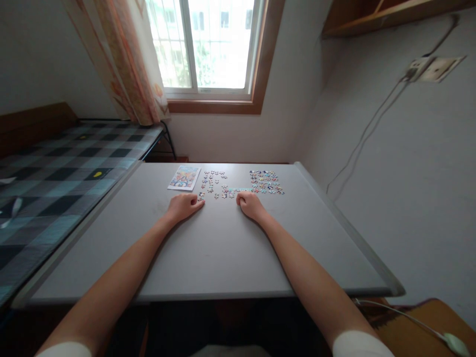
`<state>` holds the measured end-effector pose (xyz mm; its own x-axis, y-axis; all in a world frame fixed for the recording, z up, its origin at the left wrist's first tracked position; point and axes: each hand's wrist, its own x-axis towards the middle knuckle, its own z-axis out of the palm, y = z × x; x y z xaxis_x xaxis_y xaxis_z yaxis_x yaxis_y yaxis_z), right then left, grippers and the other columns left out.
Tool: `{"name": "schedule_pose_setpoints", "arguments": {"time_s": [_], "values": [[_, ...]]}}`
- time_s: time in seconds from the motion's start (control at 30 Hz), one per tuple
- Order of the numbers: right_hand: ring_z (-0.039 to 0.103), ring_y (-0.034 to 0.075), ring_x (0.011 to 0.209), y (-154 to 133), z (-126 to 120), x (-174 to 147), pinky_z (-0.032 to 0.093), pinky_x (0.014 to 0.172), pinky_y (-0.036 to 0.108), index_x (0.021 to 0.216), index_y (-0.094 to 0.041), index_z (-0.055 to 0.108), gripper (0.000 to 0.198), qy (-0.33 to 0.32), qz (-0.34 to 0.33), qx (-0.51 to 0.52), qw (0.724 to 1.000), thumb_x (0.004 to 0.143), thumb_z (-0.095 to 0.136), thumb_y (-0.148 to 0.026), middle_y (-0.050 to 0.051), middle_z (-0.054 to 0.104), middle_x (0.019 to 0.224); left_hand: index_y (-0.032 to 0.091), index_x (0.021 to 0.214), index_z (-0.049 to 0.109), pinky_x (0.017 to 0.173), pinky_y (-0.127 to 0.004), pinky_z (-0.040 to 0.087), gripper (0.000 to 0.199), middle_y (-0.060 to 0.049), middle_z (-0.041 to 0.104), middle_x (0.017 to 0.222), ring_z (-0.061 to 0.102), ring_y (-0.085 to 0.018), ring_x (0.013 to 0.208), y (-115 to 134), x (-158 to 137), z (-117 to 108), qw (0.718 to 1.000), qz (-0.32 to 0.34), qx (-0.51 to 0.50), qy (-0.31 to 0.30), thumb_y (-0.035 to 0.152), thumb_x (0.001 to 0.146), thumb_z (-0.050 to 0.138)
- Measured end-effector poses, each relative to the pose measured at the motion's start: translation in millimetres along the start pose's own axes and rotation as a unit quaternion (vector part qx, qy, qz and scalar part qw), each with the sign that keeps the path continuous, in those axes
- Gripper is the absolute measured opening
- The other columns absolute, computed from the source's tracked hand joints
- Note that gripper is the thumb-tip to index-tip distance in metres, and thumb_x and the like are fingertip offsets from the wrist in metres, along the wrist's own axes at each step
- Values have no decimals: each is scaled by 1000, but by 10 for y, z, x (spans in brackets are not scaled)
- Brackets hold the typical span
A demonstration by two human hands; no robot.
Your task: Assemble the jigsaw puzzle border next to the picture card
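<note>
My left hand [183, 206] rests on the grey-white table with its fingers curled and one digit reaching right. Its tip lies right beside a few loose jigsaw pieces [201, 195]; whether anything is inside the hand is hidden. My right hand [250, 204] is closed, knuckles up, just below a narrow strip of joined puzzle pieces [240, 189]. What those fingers hold, if anything, does not show. More loose pieces [210, 181] are spread between the hands, toward the far edge. A denser group of pieces [264, 179] lies beyond my right hand.
A printed picture sheet [185, 177] lies on the table [208, 253] at the left back. A bed with a checked cover [111, 148] adjoins the table's left side. A window [208, 44] is ahead; a cable [366, 134] hangs from a socket on the right wall.
</note>
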<state>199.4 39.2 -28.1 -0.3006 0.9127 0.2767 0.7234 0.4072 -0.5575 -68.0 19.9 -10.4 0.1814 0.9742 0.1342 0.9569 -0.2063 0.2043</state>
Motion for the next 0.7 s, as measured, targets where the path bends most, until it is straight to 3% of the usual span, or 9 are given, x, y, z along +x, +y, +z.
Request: {"name": "schedule_pose_setpoints", "arguments": {"time_s": [0.7], "values": [[54, 17, 75, 9, 7, -11, 40, 75, 28, 67, -19, 64, 27, 8, -16, -20, 1000, 75, 43, -4, 3, 63, 73, 21, 63, 60, 55, -27, 24, 45, -3, 63, 66, 53, -16, 60, -21, 3, 9, 1000, 0, -4, -5, 57, 82, 40]]}}
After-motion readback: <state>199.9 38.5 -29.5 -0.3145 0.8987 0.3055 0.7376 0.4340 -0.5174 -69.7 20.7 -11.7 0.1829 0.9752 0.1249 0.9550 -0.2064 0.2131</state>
